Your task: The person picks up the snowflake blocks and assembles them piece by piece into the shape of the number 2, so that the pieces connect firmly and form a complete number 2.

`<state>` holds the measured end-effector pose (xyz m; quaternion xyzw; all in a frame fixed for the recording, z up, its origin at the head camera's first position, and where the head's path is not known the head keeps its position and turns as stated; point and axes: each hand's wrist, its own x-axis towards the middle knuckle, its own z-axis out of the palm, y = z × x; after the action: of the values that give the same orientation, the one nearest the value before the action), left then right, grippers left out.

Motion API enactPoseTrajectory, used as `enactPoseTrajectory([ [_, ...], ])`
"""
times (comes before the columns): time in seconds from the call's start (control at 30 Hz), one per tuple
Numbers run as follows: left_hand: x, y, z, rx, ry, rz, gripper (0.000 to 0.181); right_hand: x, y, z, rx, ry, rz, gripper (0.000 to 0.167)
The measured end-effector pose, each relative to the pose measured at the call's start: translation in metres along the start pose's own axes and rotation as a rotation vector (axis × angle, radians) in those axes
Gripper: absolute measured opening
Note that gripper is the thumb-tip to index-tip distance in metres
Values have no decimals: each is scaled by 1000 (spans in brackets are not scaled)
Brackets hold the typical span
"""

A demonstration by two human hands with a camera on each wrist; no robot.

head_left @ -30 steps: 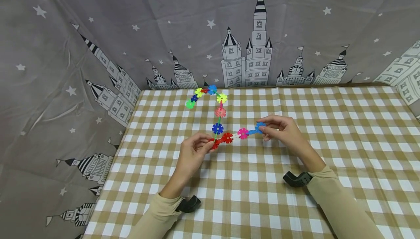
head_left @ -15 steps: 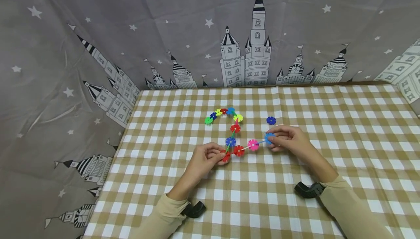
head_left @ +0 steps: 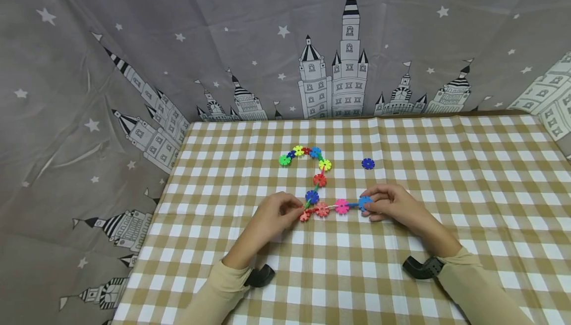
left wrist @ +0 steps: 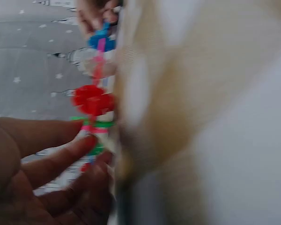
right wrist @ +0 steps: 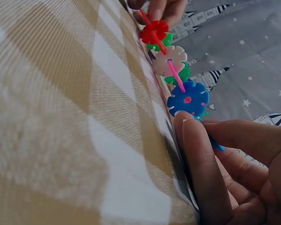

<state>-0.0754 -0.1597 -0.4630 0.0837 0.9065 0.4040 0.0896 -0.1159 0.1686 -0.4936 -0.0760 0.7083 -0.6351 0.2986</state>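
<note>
A chain of notched plastic discs (head_left: 319,180) in several colours, slotted together, curves like a figure 2 at or just above the checked cloth. My left hand (head_left: 277,212) pinches the red disc (head_left: 304,216) at its lower left corner, partly hidden by the fingertips. At the right end, my right hand (head_left: 394,205) pinches a light blue disc (head_left: 364,203) between thumb and fingers. The right wrist view shows that disc edge-on, beside a darker blue disc (right wrist: 189,99). A red disc (left wrist: 91,101) stands out past the left fingertips in the left wrist view.
One loose dark blue disc (head_left: 368,163) lies beyond the right hand. The checked tablecloth (head_left: 468,176) extends to a grey curtain (head_left: 250,23) printed with castles and stars at the back and left.
Both hands have moved the chain to the right and nearer, and its raised curve has come down toward the cloth. The loose dark blue disc has come into view behind the right hand.
</note>
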Motion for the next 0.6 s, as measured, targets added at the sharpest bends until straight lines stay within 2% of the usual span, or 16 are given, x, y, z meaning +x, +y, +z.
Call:
enactPoseTrajectory([
  [0.1,-1,16,-5,66,21,13,14,0,1,-1,-6,1,5,47],
  [0.2,5,35,2,91,16,83,20,0,1,-2,-7,-3,7,46],
  [0.33,18,60,28,182,2,214,24,-1,1,-3,-2,-12,-3,44],
  [0.43,27,71,48,304,8,290,24,0,1,-2,-1,-19,-2,44],
  [0.5,31,74,58,367,12,316,21,0,2,-1,-1,-22,3,44],
  [0.6,36,74,67,422,31,311,12,1,3,-1,-1,-17,8,44],
])
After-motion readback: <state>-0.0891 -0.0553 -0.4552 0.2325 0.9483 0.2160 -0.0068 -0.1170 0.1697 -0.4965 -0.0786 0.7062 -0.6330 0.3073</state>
